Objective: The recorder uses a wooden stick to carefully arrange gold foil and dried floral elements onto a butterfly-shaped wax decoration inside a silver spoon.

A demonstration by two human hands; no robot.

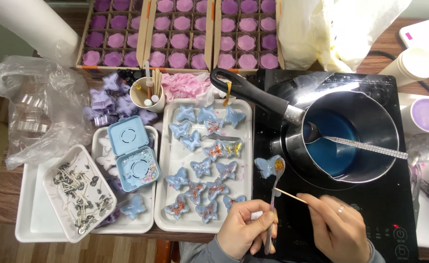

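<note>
My left hand grips the handle of a small spoon whose bowl carries orange-gold glitter over a blue butterfly-shaped wax piece lying on the black cooktop. My right hand pinches a thin wooden stick with its tip pointing at the spoon. To the left a white tray holds several blue butterflies, some with glitter. A steel saucepan of blue liquid sits on the cooktop with a long spoon resting in it.
A blue compartment box lies open on another white tray with butterflies. A tray of metal wick holders sits at the left. Cardboard boxes of purple flower-shaped pieces line the back. Cups, a plastic bag and a stick cup stand around.
</note>
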